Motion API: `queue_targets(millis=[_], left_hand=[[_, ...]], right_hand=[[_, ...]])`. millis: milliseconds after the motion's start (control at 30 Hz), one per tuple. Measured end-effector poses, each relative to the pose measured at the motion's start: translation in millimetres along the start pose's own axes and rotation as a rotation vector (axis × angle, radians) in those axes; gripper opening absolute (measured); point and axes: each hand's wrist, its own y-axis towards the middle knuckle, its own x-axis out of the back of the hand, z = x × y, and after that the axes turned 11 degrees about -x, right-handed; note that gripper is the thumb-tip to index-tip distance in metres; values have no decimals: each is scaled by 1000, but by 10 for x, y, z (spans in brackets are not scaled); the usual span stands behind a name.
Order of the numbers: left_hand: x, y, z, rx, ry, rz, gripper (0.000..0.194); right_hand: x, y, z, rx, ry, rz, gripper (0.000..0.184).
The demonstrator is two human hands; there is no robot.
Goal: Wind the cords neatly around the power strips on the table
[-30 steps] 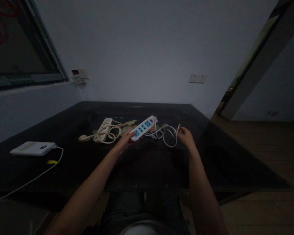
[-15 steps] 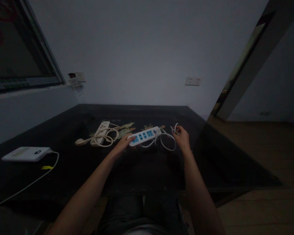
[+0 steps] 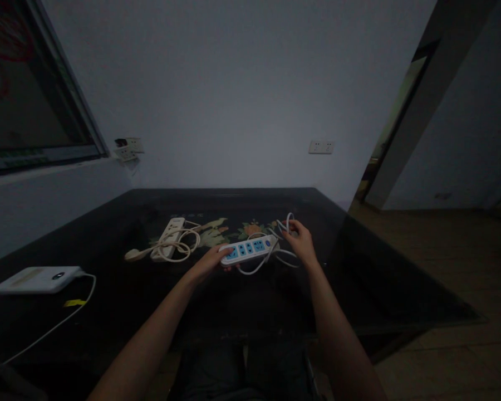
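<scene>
My left hand (image 3: pixel 209 263) is closed round the left end of a white power strip (image 3: pixel 246 259) with blue socket faces, thumb on top. At the strip's right end is a dark blue switch, and the strip lies nearly level. Its white cord (image 3: pixel 287 256) loops beneath and to the right of it. My right hand (image 3: pixel 299 240) pinches coils of this cord between thumb and fingers, just above the table. Left of my left hand lies a second, cream power strip (image 3: pixel 163 252), its own cord looped over it and its plug (image 3: pixel 132 254) resting further left.
A white power bank (image 3: pixel 37 280) with a thin cable (image 3: pixel 58 324) and a yellow tag (image 3: pixel 74 303) sits at the left of the black table (image 3: pixel 354 289). Wall sockets (image 3: pixel 320 147) are on the wall behind, with more sockets (image 3: pixel 128 149) at the left corner.
My left hand has turned the white power strip from slanted to nearly level. My right hand has come in closer to it, lifting the cord's coils. The view has shifted slightly.
</scene>
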Motion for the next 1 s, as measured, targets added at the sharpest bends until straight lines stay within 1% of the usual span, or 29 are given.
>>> queue_targets(millis=[133,300,433,667,767,833,1000], left_hand=[[-45,5,27,-10,-22,-31,36],[-107,12,63,-26,-64,-62,35],[-154,31,129,-38,-93,-95,37],[-224,46,250,-31,-153,-152,33],[-263,43,280,-26,-211,-167,34],[-282,40,288,-29,-250,-185,33],[-298,40,289,-55,-301,-221,32]], right_hand=[[38,-10,81,-14,148,76,29],[112,-22,112,-100,313,161,28],[151,-64,151,-177,438,218,31],[174,-126,261,-246,559,297,34],[173,-126,273,-258,574,298,34],[167,-111,254,-262,577,274,35],[140,-31,117,-268,579,133,39]])
